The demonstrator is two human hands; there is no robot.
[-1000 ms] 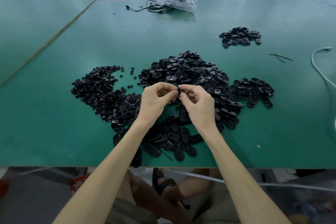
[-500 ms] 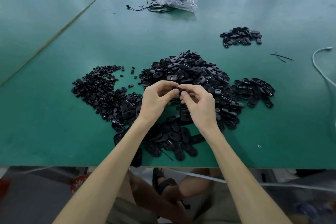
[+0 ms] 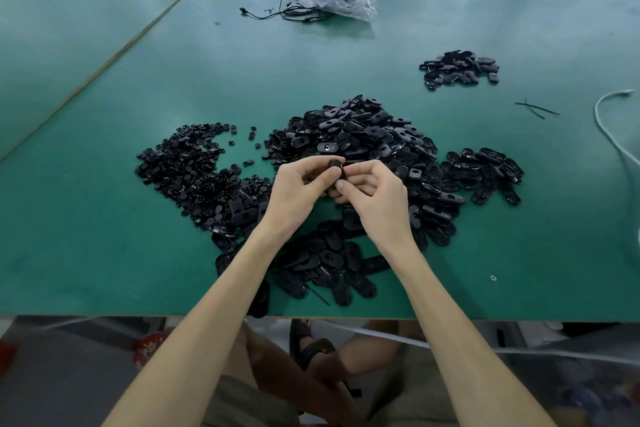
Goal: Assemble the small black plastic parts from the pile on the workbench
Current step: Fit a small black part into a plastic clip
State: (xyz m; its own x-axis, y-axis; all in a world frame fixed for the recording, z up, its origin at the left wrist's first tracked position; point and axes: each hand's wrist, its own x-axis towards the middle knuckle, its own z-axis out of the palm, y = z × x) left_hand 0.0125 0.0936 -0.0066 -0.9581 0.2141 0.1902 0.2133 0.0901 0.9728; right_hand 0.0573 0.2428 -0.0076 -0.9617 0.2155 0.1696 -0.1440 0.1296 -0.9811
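At nine o'clock on the bench lies a spread of small round parts. At centre, the left hand and right hand both pinch one black oval part just above the main pile. The small heap at one o'clock looks finished, so most of the work seems left.

Left hand and right hand meeting, fingertips pinching one small black part, forearms converging

Black part now showing more above the fingers, left hand thumb slid against it
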